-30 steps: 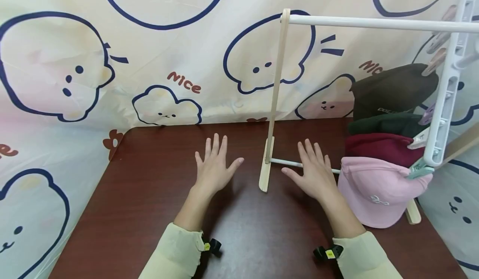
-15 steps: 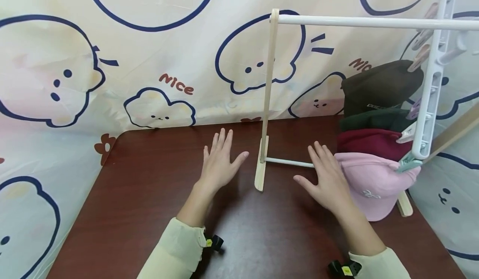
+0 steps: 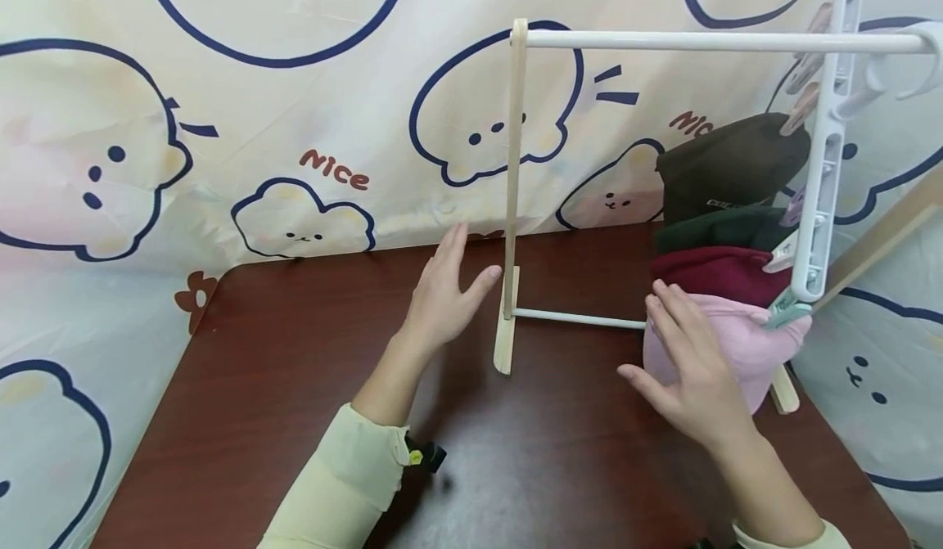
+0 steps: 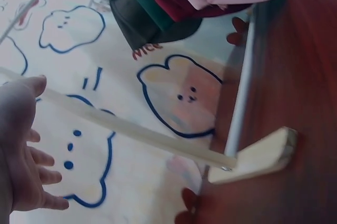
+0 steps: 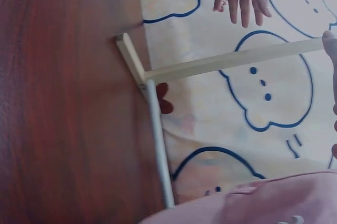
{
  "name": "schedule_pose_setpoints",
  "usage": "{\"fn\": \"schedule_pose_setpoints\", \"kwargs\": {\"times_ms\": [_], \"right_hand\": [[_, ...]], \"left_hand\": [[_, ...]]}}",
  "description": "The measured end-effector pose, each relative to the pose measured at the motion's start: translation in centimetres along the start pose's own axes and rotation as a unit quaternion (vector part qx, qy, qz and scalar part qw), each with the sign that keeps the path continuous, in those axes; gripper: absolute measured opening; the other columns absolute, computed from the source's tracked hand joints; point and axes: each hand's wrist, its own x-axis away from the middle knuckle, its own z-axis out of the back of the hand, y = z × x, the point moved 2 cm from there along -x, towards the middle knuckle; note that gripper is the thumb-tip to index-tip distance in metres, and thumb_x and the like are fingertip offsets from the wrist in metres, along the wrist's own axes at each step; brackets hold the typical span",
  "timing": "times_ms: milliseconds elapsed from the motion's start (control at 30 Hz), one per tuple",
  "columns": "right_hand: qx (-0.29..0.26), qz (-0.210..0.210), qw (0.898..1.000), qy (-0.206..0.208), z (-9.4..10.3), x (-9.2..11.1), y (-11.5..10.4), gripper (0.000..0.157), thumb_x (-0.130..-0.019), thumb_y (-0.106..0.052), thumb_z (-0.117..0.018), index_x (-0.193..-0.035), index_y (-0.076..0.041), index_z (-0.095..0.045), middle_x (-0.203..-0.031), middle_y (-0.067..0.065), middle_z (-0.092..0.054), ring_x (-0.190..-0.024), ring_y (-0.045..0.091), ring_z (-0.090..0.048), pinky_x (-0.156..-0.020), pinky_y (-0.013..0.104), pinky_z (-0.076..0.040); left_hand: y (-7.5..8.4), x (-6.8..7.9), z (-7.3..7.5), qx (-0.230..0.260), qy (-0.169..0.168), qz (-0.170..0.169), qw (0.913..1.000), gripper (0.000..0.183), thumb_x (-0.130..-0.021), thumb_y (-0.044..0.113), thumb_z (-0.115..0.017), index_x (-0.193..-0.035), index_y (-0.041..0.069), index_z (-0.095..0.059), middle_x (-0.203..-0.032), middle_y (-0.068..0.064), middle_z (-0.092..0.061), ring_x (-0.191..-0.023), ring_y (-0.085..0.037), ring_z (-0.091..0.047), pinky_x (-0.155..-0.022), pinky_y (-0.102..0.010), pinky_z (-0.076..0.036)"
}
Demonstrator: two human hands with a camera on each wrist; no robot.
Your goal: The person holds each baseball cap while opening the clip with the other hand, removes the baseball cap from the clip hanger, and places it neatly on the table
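Note:
My left hand [image 3: 445, 291] is raised, fingers straight and thumb apart, just left of the rack's wooden post [image 3: 514, 164]. With fingers extended, my right hand [image 3: 696, 373] overlaps the pink cap [image 3: 744, 340] in the head view; in the right wrist view the same cap [image 5: 274, 200] fills the bottom edge. Neither hand grips anything. Behind the pink cap hang a burgundy cap [image 3: 718, 272], a dark green cap [image 3: 722, 226] and a dark brown cap [image 3: 737, 160]. Small clips fasten them to a white clip hanger [image 3: 823, 164] on the rack's upper white rod [image 3: 663, 40].
The rack's lower white rod [image 3: 582, 318] runs just above the brown table [image 3: 295, 418]. A wooden foot [image 3: 504, 344] supports the left post, and another wooden foot [image 3: 784, 389] shows at right. A cartoon-printed cloth [image 3: 295, 123] covers the wall behind.
My right hand has moved right, now in front of the pink cap. My left hand has risen toward the wooden post. The head view has shifted, so the rack and caps appear further left.

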Motion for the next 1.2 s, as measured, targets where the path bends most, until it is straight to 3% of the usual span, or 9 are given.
{"fn": "schedule_pose_setpoints", "kwargs": {"times_ms": [267, 500, 667, 833, 933, 1000, 1067, 1200], "right_hand": [[0.000, 0.039, 0.994, 0.099, 3.9, -2.4, -1.7, 0.074, -0.090, -0.059, -0.060, -0.127, 0.006, -0.060, -0.129, 0.029, -0.059, -0.127, 0.042, -0.051, -0.116, 0.032, -0.033], [-0.010, 0.037, 0.966, 0.255, 6.8, -4.9, -1.5, 0.070, -0.086, -0.061, -0.064, -0.111, 0.004, -0.069, -0.113, 0.028, -0.067, -0.112, 0.045, -0.060, -0.108, 0.042, -0.044], [0.004, 0.001, 0.953, 0.302, 8.8, -6.4, 0.3, 0.071, -0.085, -0.065, -0.063, -0.110, 0.001, -0.069, -0.113, 0.027, -0.067, -0.113, 0.044, -0.060, -0.108, 0.046, -0.043], [0.013, -0.115, 0.955, 0.273, 10.7, -6.4, 4.2, 0.080, -0.086, -0.067, -0.058, -0.120, 0.006, -0.062, -0.128, 0.018, -0.063, -0.124, 0.028, -0.056, -0.114, 0.034, -0.037], [0.025, -0.209, 0.950, 0.231, 11.5, -5.4, 7.2, 0.058, -0.096, -0.051, -0.054, -0.132, -0.006, -0.058, -0.139, 0.002, -0.055, -0.130, 0.014, -0.047, -0.115, 0.026, -0.032], [0.041, -0.272, 0.936, 0.218, 11.7, -4.7, 9.3, 0.045, -0.100, -0.038, -0.051, -0.139, -0.016, -0.052, -0.142, -0.010, -0.050, -0.130, 0.008, -0.044, -0.114, 0.023, -0.032], [0.063, -0.329, 0.918, 0.211, 11.9, -4.2, 11.0, 0.042, -0.101, -0.030, -0.047, -0.142, -0.023, -0.047, -0.142, -0.018, -0.046, -0.130, 0.005, -0.043, -0.112, 0.021, -0.034], [0.090, -0.427, 0.877, 0.202, 12.2, -3.5, 13.4, 0.043, -0.102, -0.034, -0.044, -0.145, -0.031, -0.039, -0.142, -0.021, -0.041, -0.130, -0.001, -0.039, -0.111, 0.019, -0.033]], "left_hand": [[3.0, -2.0, 1.8, 0.066, 0.043, -0.052, 0.9955, 0.079, -0.094, 0.060, -0.053, -0.158, 0.031, -0.016, -0.163, 0.009, -0.021, -0.149, -0.007, -0.019, -0.119, -0.045, -0.025], [5.1, -4.1, 3.0, 0.126, 0.072, -0.074, 0.9866, 0.074, -0.095, 0.050, -0.059, -0.157, 0.027, -0.024, -0.160, 0.008, -0.029, -0.144, -0.012, -0.031, -0.115, -0.044, -0.033], [5.5, -5.6, 3.2, 0.178, 0.077, -0.073, 0.9782, 0.073, -0.095, 0.044, -0.062, -0.155, 0.021, -0.029, -0.156, 0.002, -0.037, -0.140, -0.013, -0.040, -0.111, -0.039, -0.040], [4.9, -6.7, 2.3, 0.225, 0.056, -0.067, 0.9704, 0.070, -0.096, 0.038, -0.063, -0.154, 0.016, -0.031, -0.152, -0.006, -0.042, -0.138, -0.019, -0.044, -0.109, -0.041, -0.043], [4.5, -6.9, 1.7, 0.243, 0.043, -0.051, 0.9677, 0.068, -0.096, 0.034, -0.064, -0.153, 0.015, -0.033, -0.151, -0.007, -0.044, -0.136, -0.021, -0.047, -0.107, -0.039, -0.044], [4.3, -7.0, 1.4, 0.250, 0.042, -0.042, 0.9665, 0.066, -0.096, 0.033, -0.064, -0.152, 0.016, -0.034, -0.148, -0.007, -0.046, -0.134, -0.020, -0.049, -0.107, -0.039, -0.045], [4.2, -7.2, 1.2, 0.258, 0.043, -0.039, 0.9644, 0.064, -0.096, 0.031, -0.064, -0.151, 0.016, -0.036, -0.146, -0.007, -0.049, -0.131, -0.019, -0.050, -0.106, -0.039, -0.046], [4.2, -7.6, 1.0, 0.272, 0.047, -0.040, 0.9604, 0.058, -0.096, 0.027, -0.064, -0.148, 0.016, -0.040, -0.138, -0.006, -0.054, -0.126, -0.017, -0.054, -0.105, -0.037, -0.047]]}}
